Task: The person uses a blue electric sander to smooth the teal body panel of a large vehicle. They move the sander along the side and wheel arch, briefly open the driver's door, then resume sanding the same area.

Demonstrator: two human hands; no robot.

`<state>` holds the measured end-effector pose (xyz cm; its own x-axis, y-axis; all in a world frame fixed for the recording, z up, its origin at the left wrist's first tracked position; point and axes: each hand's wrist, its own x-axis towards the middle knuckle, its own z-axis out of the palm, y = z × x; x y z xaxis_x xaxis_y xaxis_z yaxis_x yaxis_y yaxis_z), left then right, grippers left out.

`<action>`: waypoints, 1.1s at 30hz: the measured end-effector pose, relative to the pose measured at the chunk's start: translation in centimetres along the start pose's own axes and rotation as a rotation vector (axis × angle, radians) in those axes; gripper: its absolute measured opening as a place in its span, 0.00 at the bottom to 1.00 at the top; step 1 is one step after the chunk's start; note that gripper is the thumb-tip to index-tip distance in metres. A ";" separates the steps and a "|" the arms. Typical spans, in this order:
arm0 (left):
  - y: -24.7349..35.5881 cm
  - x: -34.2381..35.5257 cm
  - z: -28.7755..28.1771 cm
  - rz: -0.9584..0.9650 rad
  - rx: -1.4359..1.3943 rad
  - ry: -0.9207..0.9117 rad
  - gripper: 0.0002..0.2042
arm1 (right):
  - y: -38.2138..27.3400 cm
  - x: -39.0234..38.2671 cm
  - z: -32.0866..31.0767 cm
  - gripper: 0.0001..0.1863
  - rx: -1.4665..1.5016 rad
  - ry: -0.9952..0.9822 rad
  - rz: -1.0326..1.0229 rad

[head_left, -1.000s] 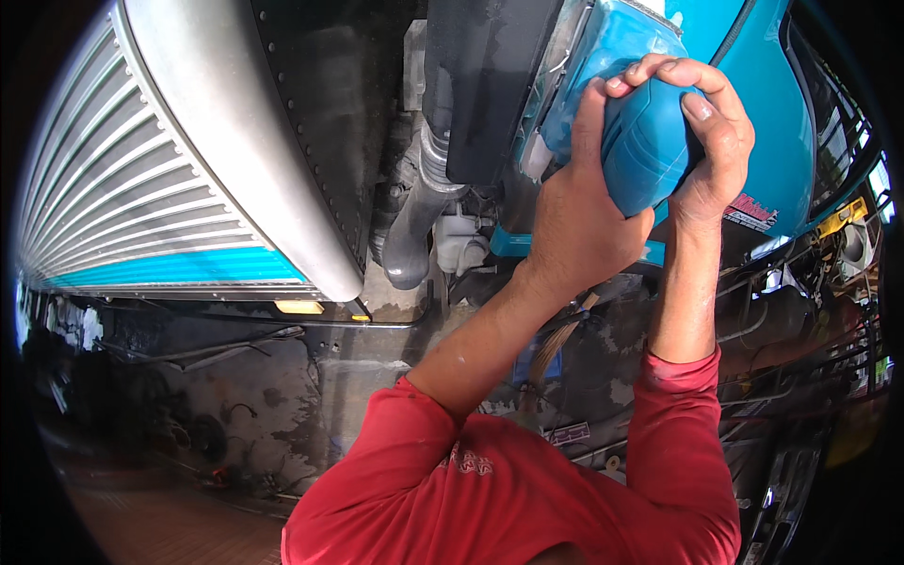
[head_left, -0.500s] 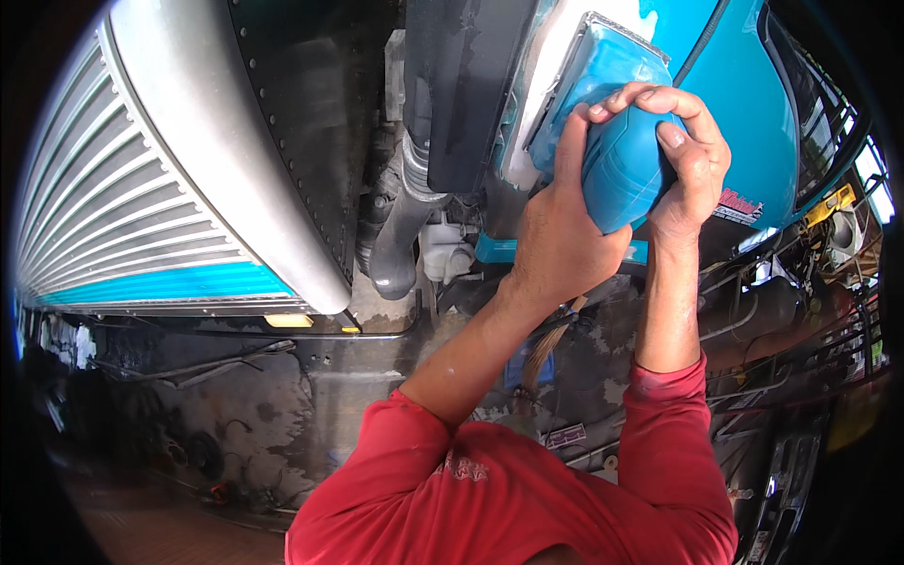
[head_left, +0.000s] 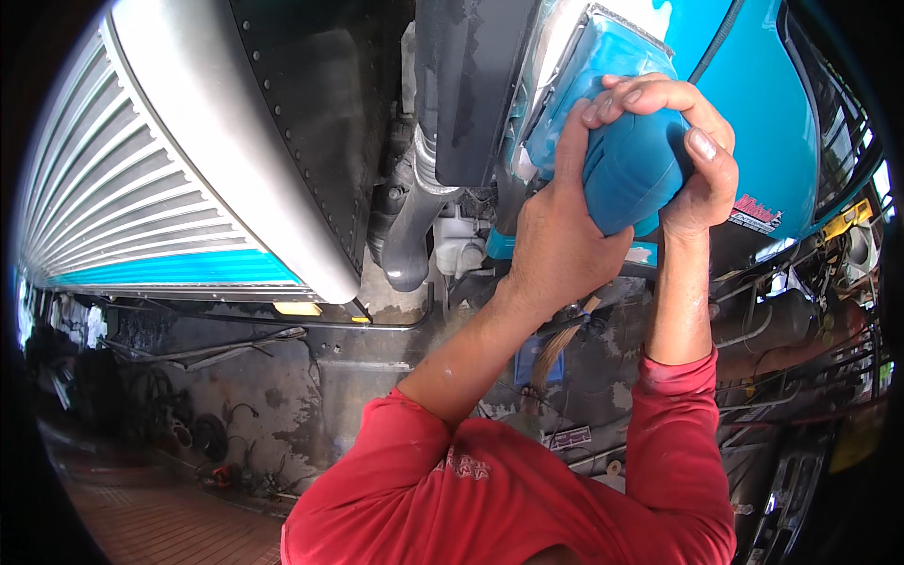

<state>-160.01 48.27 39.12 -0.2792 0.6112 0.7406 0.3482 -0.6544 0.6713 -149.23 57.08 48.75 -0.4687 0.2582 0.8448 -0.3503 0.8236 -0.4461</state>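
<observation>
A blue power sander (head_left: 633,174) with a broad rectangular base is at the upper middle, against the turquoise vehicle panel (head_left: 758,104). My left hand (head_left: 570,235) wraps its near left side, thumb along the body. My right hand (head_left: 704,179) curls over the top and right side, its fingers hooked over the far part. Around the base the panel shows a whitish sanded patch (head_left: 650,17). The sander's working face is hidden against the panel.
A dark upright duct (head_left: 471,94) and a bent pipe (head_left: 407,250) stand left of the panel. Farther left is a ribbed silver vehicle body (head_left: 193,122). Below, a straw broom (head_left: 563,344), a blue dustpan-like object (head_left: 541,365) and scattered metal parts lie on the floor.
The view has shifted slightly, so the surroundings sit a little farther right. My right thumb is more lifted from the sander; both hands still grip it.
</observation>
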 end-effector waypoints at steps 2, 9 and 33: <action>0.2 0.3 0.0 0.002 -0.010 -0.002 0.53 | -0.1 0.5 -0.3 0.29 0.017 0.032 0.043; -1.1 -2.6 -0.6 -0.040 0.035 0.004 0.53 | 0.2 -2.9 1.8 0.21 0.072 -0.036 0.067; 0.1 -3.4 -2.8 -0.287 -0.206 -0.019 0.52 | -0.3 -2.1 3.8 0.17 0.026 -0.023 0.213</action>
<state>-161.54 44.87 36.79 -0.3221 0.7899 0.5218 0.0696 -0.5299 0.8452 -151.21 54.35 46.00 -0.5528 0.4128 0.7238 -0.2618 0.7386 -0.6212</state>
